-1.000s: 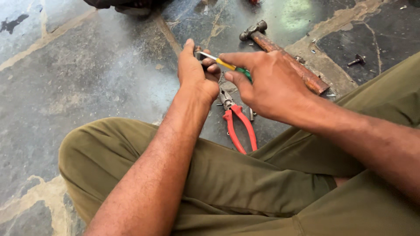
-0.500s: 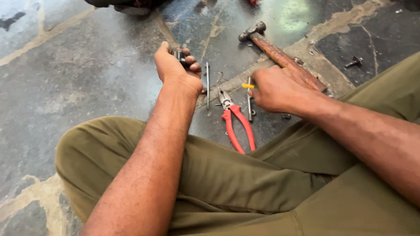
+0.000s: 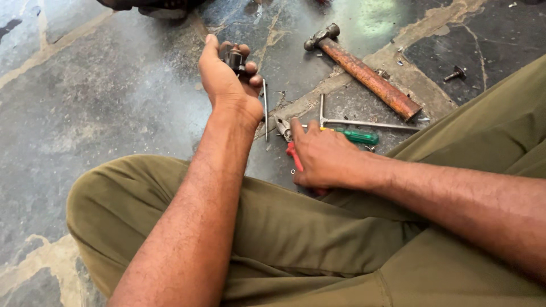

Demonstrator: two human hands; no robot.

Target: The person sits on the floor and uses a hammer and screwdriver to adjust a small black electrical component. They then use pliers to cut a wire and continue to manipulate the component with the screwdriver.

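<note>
On the floor [image 3: 114, 102] I'm seeing 1 rusty hammer [image 3: 364, 71], 1 green screwdriver [image 3: 355, 136], 1 thin rod [image 3: 265, 108]. My right hand [image 3: 324, 159] is covering the red pliers [image 3: 296, 159], grip closing on them; my left hand [image 3: 227, 79] is clamping 1 small metal part [image 3: 234, 58].

Rough, dull grey stone floor [image 3: 114, 102] with worn, cracked patches. Rusty brown metal hammer [image 3: 364, 74], rough all over. Shiny green plastic screwdriver handle [image 3: 358, 136]. Smooth red plastic pliers grips [image 3: 294, 156]. Thin, bare metal rod [image 3: 265, 108]. Small dark metal part [image 3: 234, 58], dull. Soft, matt olive cloth trousers [image 3: 307, 227].
</note>
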